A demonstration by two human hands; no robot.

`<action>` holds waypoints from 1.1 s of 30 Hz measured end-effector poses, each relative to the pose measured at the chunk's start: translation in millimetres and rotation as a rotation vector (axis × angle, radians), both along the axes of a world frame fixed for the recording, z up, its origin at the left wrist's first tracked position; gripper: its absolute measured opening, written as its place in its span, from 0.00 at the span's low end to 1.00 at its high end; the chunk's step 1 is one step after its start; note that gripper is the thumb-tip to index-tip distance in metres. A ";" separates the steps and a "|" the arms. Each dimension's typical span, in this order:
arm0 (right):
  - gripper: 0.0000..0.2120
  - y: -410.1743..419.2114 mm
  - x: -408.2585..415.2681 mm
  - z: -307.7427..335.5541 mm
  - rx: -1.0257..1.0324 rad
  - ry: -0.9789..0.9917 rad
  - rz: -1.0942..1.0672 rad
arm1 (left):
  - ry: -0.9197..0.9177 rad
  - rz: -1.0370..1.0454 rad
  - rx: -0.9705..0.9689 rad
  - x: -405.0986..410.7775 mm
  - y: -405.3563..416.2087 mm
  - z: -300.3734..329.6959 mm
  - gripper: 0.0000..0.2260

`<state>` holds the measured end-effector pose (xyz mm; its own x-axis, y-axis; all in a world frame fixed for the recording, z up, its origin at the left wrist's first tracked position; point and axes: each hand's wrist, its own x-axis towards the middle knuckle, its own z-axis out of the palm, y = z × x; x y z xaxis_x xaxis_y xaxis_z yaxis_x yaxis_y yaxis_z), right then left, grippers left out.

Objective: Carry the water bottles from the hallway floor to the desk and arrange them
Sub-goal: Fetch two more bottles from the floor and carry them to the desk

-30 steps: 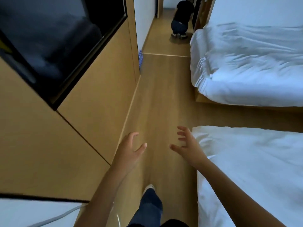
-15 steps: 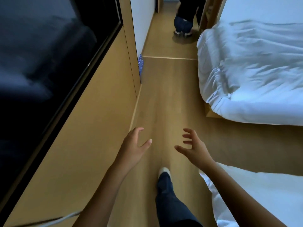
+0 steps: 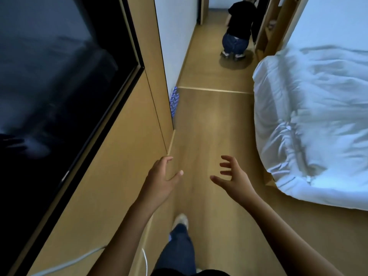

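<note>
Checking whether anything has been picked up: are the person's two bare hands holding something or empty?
Empty. The left hand and right hand hang over the wooden floor, fingers loosely spread, nothing in them.

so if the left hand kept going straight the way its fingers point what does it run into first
Probably the tan wooden wall panel's corner just ahead of the left hand, before the blue-labelled water bottles standing on the floor beyond that corner. Depth is unclear; slightly to the right, the wooden floor looks free.

Matt wood-look floor (image 3: 211,124) is running up the frame's middle. White cloth bedding (image 3: 318,120) is lying rumpled at right; a glossy black screen (image 3: 55,80) is gleaming at upper left.
</note>
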<state>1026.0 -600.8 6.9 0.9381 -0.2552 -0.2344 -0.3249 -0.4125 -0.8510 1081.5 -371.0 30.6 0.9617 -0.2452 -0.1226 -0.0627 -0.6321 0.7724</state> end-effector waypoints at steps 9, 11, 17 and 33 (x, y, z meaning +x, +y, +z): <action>0.34 -79.8 233.9 7.4 -0.031 0.004 -0.052 | -0.002 -0.045 -0.017 243.7 -85.6 -8.4 0.23; 0.34 -99.5 279.2 8.8 -0.041 0.012 -0.062 | -0.009 -0.058 -0.010 296.7 -106.5 -7.8 0.23; 0.33 -160.9 395.0 -0.2 -0.032 0.070 -0.065 | 0.027 -0.063 -0.018 429.1 -165.3 -11.1 0.23; 0.31 -344.2 796.5 7.4 -0.102 0.073 0.172 | 0.059 0.249 -0.102 743.4 -324.3 -3.6 0.14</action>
<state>1822.5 -944.9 14.2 0.9515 -0.1181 -0.2842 -0.3010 -0.5499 -0.7791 1824.9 -695.3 26.9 0.9858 -0.0159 -0.1670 0.1320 -0.5409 0.8307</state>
